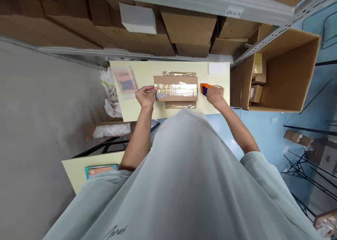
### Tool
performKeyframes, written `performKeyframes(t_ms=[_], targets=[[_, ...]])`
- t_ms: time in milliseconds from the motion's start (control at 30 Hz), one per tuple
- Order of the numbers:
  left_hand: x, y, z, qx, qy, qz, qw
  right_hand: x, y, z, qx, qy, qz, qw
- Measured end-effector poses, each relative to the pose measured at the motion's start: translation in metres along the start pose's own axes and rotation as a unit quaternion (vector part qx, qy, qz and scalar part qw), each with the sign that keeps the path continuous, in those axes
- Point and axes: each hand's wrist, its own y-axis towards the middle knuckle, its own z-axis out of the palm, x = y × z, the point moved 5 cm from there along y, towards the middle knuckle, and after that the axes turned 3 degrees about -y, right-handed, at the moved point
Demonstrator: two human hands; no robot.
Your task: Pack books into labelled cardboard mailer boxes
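Pale shirt cloth [195,169] fills the foreground at 6 o'clock, below a cream table [147,69]. Mid-table lies a brown carton [168,79] banded with shiny tape [181,89]; clock positions count from it. At 9 o'clock the left hand [146,96] touches its edge, fingers bunched toward the thumb; whether they pinch cardboard or only press it, I cannot tell. At 3 o'clock the right hand [215,95] curls its fingers around an orange and blue tape dispenser [203,88], just off the carton.

A loose left touch could let the carton skew if it were pushed or pulled; tape laid at a slant would probably wrinkle. A leftward shove might also nudge the clear pouch [125,82] at 9 o'clock.

Boxes [193,31] crowd the shelf [79,51] at 12 o'clock, its metal beam [171,1] likely limiting lift there. At 3 o'clock, a large open box [292,78] just beside the table's end could catch a wide right-arm swing. A white slip [218,68] lies at 2 o'clock; a second table [76,173] stands at 8 o'clock.
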Motion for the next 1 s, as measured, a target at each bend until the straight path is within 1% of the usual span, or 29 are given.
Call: performKeyframes(t_ms=[33, 67, 100, 200, 267, 333, 367, 400, 433, 467, 533, 567, 600, 633, 700, 800, 867, 933, 1000], targets=[[0.001, 0.003, -0.004, 0.000, -0.001, 0.004, 1.000, 0.000, -0.006, -0.003, -0.027, -0.012, 0.056, 0.998], [0.001, 0.006, -0.010, 0.000, 0.001, 0.008, 1.000, 0.000, -0.014, -0.008, -0.050, -0.015, 0.097, 0.994], [0.001, 0.010, -0.015, 0.006, 0.008, 0.012, 1.000, 0.002, -0.022, -0.013, -0.067, -0.013, 0.121, 0.990], [-0.007, 0.020, -0.029, 0.039, 0.066, 0.029, 0.997, 0.014, -0.047, -0.035, -0.098, -0.010, 0.124, 0.987], [-0.028, 0.021, -0.032, 0.045, 0.105, 0.066, 0.991, 0.025, -0.061, -0.056, -0.116, -0.011, 0.117, 0.986], [-0.065, 0.013, -0.025, 0.061, 0.095, 0.144, 0.983, 0.042, -0.070, -0.081, -0.135, -0.002, 0.100, 0.986], [-0.089, 0.006, -0.018, 0.087, 0.072, 0.196, 0.974, 0.054, -0.073, -0.096, -0.151, 0.001, 0.084, 0.985], [-0.117, -0.004, -0.009, 0.119, 0.046, 0.256, 0.958, 0.067, -0.075, -0.112, -0.170, 0.001, 0.066, 0.983], [-0.145, -0.015, -0.001, 0.143, 0.020, 0.322, 0.936, 0.082, -0.076, -0.128, -0.193, -0.002, 0.043, 0.980], [-0.173, -0.025, 0.007, 0.158, -0.001, 0.381, 0.911, 0.098, -0.076, -0.146, -0.215, -0.009, 0.018, 0.976], [-0.224, -0.039, 0.017, 0.164, -0.035, 0.466, 0.869, 0.134, -0.074, -0.181, -0.254, -0.030, -0.041, 0.966], [-0.244, -0.041, 0.022, 0.158, -0.045, 0.490, 0.856, 0.151, -0.071, -0.199, -0.270, -0.045, -0.069, 0.959], [-0.263, -0.040, 0.025, 0.147, -0.050, 0.503, 0.850, 0.168, -0.067, -0.216, -0.283, -0.061, -0.095, 0.953], [-0.278, -0.035, 0.028, 0.135, -0.050, 0.507, 0.850, 0.184, -0.063, -0.233, -0.293, -0.079, -0.115, 0.946], [-0.302, -0.019, 0.033, 0.114, -0.038, 0.495, 0.860, 0.211, -0.050, -0.263, -0.310, -0.110, -0.133, 0.935], [-0.324, 0.005, 0.038, 0.123, -0.007, 0.476, 0.871, 0.242, -0.028, -0.298, -0.329, -0.140, -0.124, 0.926], [-0.330, 0.016, 0.039, 0.135, 0.009, 0.470, 0.872, 0.256, -0.013, -0.312, -0.336, -0.150, -0.111, 0.923], [-0.325, 0.021, 0.037, 0.136, 0.013, 0.460, 0.877, 0.266, 0.002, -0.319, -0.335, -0.157, -0.105, 0.923], [-0.312, 0.021, 0.033, 0.130, 0.016, 0.447, 0.885, 0.272, 0.017, -0.322, -0.330, -0.158, -0.107, 0.924]])
